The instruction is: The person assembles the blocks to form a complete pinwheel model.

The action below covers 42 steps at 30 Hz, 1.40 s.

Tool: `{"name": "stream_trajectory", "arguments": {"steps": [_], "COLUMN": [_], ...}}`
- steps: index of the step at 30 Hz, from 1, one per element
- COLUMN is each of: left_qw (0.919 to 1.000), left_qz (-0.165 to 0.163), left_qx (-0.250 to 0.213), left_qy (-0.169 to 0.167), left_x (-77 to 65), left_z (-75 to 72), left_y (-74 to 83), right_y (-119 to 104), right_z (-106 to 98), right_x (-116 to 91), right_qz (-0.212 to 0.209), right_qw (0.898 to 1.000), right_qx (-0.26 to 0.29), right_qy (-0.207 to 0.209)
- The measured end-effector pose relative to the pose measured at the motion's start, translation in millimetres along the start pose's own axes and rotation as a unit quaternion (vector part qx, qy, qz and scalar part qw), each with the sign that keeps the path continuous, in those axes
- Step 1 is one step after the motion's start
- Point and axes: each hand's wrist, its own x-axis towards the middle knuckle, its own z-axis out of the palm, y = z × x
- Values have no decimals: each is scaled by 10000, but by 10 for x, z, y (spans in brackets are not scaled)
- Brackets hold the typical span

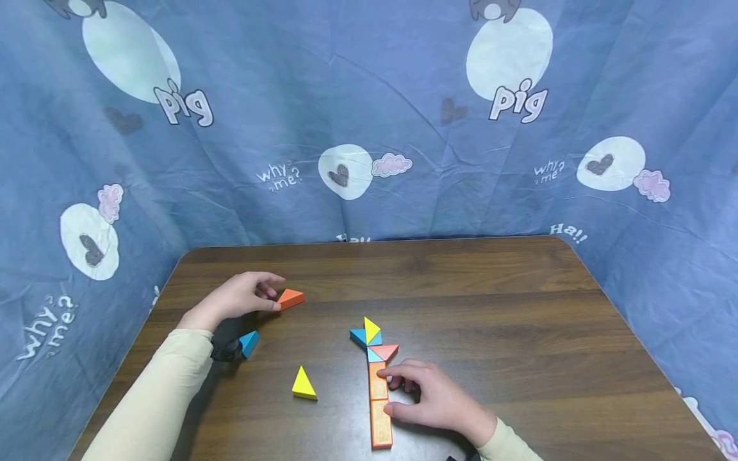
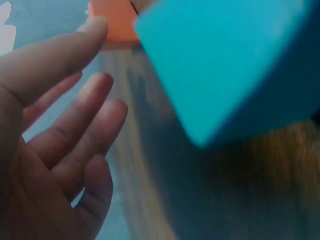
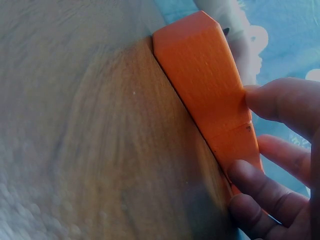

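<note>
The orange triangle (image 1: 291, 299) points lengthwise rightward from the left hand (image 1: 245, 296), thumb touching it, fingers apart; the right hand (image 1: 429, 392), fingers spread, touches two orange bars (image 1: 380, 428).

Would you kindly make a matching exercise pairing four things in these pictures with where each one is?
1. Left hand
2. Loose yellow block
3. Right hand
4. Loose blue block

A. Touching the orange rectangular blocks
B. Beside the left wrist
C. At the loose orange block
D. Closest loose block to the right hand

Pairs: 1-C, 2-D, 3-A, 4-B
</note>
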Motion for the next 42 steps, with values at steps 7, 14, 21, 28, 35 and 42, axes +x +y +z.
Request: {"name": "stream_trajectory", "arguments": {"steps": [7, 14, 21, 28, 35, 42], "left_qw": [9979, 9936, 9922, 9918, 9917, 9942], "left_qz": [267, 272, 338, 270, 261, 232], "left_qx": [-481, -1011, -1065, -1111, -1129, -970], "left_qy": [-330, -432, -553, -578, -550, -414], "left_x": [33, 37, 57, 107, 90, 87], "left_z": [-8, 21, 37, 51, 43, 60], "left_y": [-127, -214, -241, -257, -226, -246], "right_y": [-1, -2, -1, -3, -5, -3], "right_z": [0, -6, -13, -22, -29, -37], "right_x": [6, 17, 25, 39, 44, 45], "right_qz": [-13, 6, -4, 22, 69, 36], "right_qw": [10000, 10000, 10000, 10000, 10000, 10000], "right_qx": [21, 26, 45, 14, -3, 4], "right_qy": [14, -5, 14, 18, -12, 7]}}
